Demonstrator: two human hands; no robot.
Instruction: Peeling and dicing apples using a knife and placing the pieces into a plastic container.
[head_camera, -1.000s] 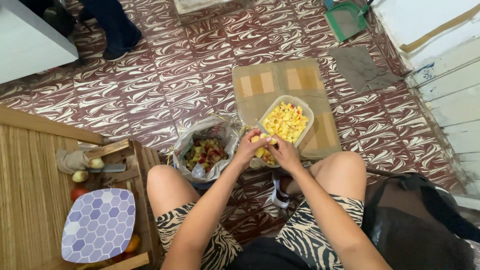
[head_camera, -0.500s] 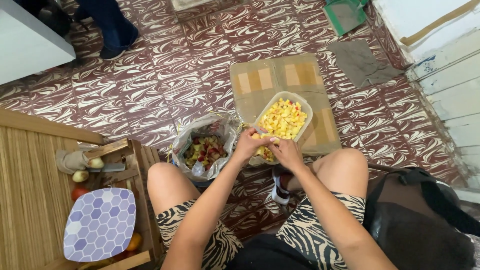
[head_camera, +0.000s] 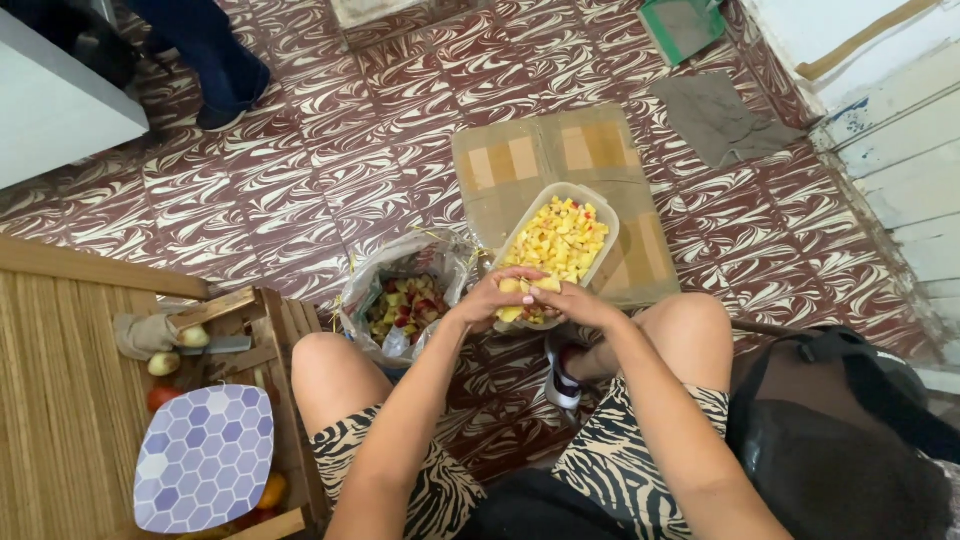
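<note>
My left hand (head_camera: 490, 296) and my right hand (head_camera: 570, 300) meet over the near end of a clear plastic tub (head_camera: 598, 262) full of diced yellow fruit (head_camera: 562, 240). Both hands are closed around a piece of yellow fruit (head_camera: 522, 288); whether a knife is in my right hand cannot be seen. To the left of the hands stands an open plastic bag (head_camera: 370, 290) with red and green peelings (head_camera: 405, 303). The tub rests on flattened cardboard (head_camera: 520, 160) on the patterned floor.
A wooden crate (head_camera: 290, 330) at my left knee holds whole fruit, a cloth and a knife (head_camera: 215, 345), with a hexagon-patterned plate (head_camera: 205, 455) on it. A dark bag (head_camera: 840, 430) lies at my right. Another person's legs (head_camera: 215, 60) stand at top left.
The view has shifted slightly. My hands stay together over the tub's near end, working the same piece of fruit.
</note>
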